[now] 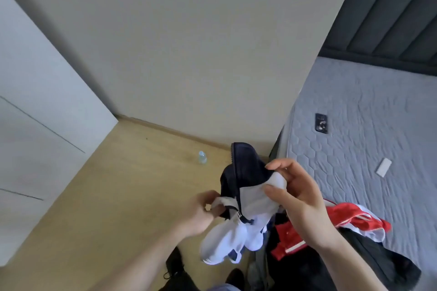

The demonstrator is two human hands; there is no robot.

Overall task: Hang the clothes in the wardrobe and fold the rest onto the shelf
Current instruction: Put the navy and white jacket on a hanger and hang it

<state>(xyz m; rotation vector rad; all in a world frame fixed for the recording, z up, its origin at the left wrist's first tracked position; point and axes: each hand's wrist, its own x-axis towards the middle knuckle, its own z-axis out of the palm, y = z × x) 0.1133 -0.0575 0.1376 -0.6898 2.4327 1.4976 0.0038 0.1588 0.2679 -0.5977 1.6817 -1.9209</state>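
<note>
I hold up a navy and white zip jacket [241,198] in front of me, above the floor by the bed's corner. My left hand [201,212] pinches a white edge of it on the left side. My right hand [298,194] grips the white collar part between thumb and fingers. The jacket's white body hangs down bunched below my hands. A red and white garment [354,222] and dark clothes [378,257] lie piled on the near corner of the bed. The white wardrobe [35,125] stands at the left with its doors shut.
A grey mattress [378,125] fills the right side, with a dark phone [321,123] and a white flat object [383,167] on it. A small clear bottle [202,157] stands on the wooden floor [118,184] near the wall. Dark shoes [175,264] lie near my feet.
</note>
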